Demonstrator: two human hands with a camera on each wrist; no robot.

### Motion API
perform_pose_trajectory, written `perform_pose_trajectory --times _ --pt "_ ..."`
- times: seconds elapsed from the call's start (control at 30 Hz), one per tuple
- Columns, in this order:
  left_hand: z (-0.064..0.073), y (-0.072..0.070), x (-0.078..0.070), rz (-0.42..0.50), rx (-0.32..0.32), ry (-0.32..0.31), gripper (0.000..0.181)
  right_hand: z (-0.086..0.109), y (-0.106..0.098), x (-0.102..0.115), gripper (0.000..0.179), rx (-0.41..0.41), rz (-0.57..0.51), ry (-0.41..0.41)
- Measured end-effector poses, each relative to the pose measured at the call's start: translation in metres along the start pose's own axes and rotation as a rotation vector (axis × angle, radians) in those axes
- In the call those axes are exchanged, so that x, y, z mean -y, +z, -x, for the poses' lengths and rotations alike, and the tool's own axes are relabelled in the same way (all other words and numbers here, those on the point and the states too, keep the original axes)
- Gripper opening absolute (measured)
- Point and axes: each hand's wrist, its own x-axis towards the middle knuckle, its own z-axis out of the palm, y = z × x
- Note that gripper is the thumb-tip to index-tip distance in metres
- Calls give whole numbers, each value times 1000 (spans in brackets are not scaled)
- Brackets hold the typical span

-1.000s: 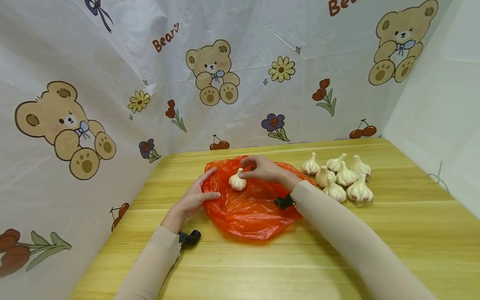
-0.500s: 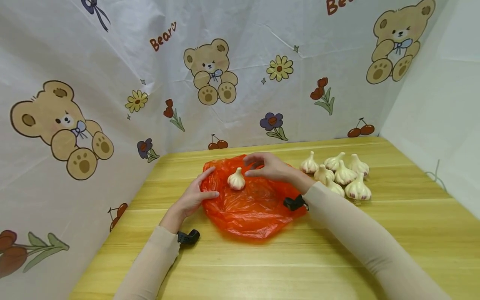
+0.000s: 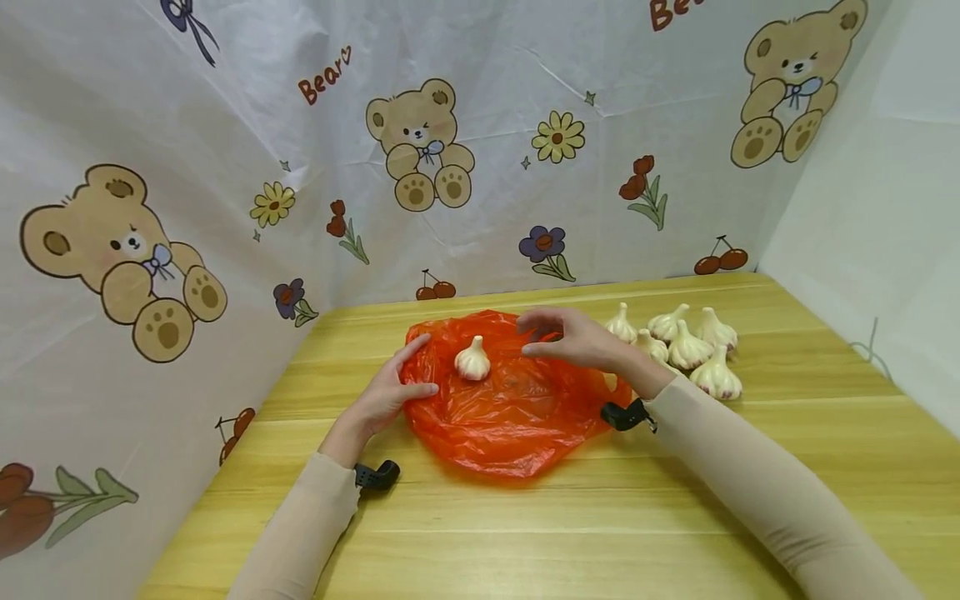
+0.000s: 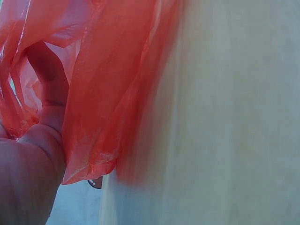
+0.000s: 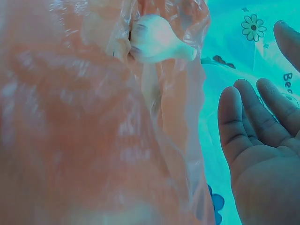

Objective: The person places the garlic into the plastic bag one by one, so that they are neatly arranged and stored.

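Right hand's shift: the right hand [image 3: 573,337] has drawn back rightward since a second ago, when its fingertips were at the single bulb; left hand [image 3: 384,390] has kept its place.
Bear-print backdrop: behind everything, I see a white sheet [image 3: 487,242] with bears, flowers and cherries.
Wood-grain surface: pale yellow surface [image 3: 480,533] under the work.
Red bag: thin, crumpled red plastic bag [image 3: 498,433] spread on the surface, left of the loose garlic.
Loose garlic: cluster of garlic bulbs [image 3: 688,347] to the right of the bag, partly hidden from me by the right wrist.
Left fingers: thumb and index spread apart at the bag's left edge; film hides the others, so I cannot tell how they lie.
Right fingers: gently bent, thumb apart, holding nothing, above the bag.
Single bulb: one garlic bulb [image 3: 472,360], stem up amid the bag's film, between the hands and apart from both.
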Motion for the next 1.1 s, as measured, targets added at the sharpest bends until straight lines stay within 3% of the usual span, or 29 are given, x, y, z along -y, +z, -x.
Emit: perform_pose_trajectory --times 0.53,0.83,1.1 --pt "3 2 -3 20 18 9 92 37 -22 -6 46 48 0 -44" --pt "4 2 -5 24 18 10 93 57 -33 -16 50 24 36 -21" --pt "3 2 -3 21 30 8 93 74 -53 -32 52 -21 -19 -18"
